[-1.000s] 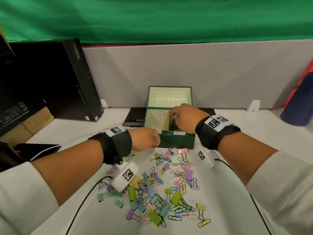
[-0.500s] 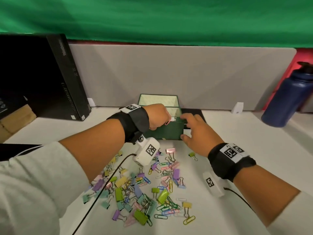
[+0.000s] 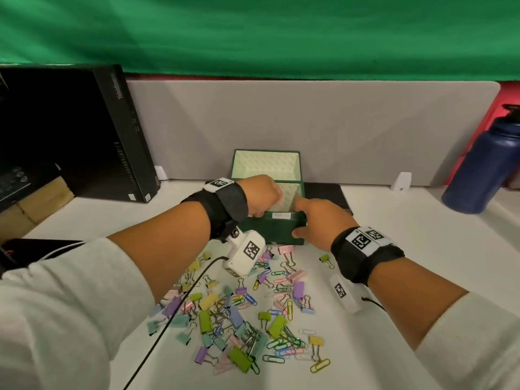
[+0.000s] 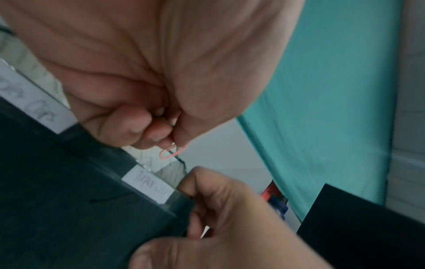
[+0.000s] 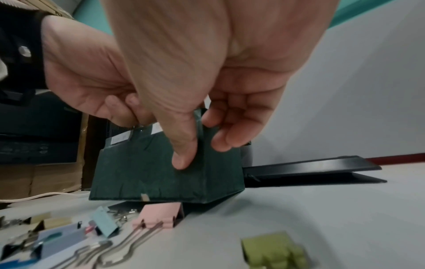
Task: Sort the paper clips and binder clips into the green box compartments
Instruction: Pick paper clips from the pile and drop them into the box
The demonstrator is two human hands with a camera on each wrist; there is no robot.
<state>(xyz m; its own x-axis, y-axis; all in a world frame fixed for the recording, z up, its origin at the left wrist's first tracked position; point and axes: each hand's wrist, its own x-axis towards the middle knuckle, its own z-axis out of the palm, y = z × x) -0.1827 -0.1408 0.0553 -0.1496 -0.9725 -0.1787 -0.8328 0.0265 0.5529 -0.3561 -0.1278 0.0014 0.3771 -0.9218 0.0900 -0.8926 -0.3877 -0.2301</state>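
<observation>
The green box [image 3: 277, 229] stands open at the back of the table, its lid raised against the grey partition. My left hand [image 3: 261, 194] hovers over the box's front rim with fingers curled, pinching a pink paper clip [image 4: 171, 153] that pokes out below the fingertips in the left wrist view. My right hand [image 3: 315, 220] grips the box's front right corner [image 5: 202, 163], thumb [image 5: 184, 154] on the front wall and fingers on the side. A pile of coloured paper clips and binder clips [image 3: 239, 313] lies on the table in front of the box.
A black computer tower [image 3: 112, 130] stands at the back left, a dark blue bottle [image 3: 484, 167] at the back right. A flat black item [image 3: 323, 192] lies behind the box. A pink binder clip [image 5: 158, 214] sits right at the box's front edge.
My left hand rose from the pile to the box with the paper clip. My right hand came out of the box and now grips its front right corner.
</observation>
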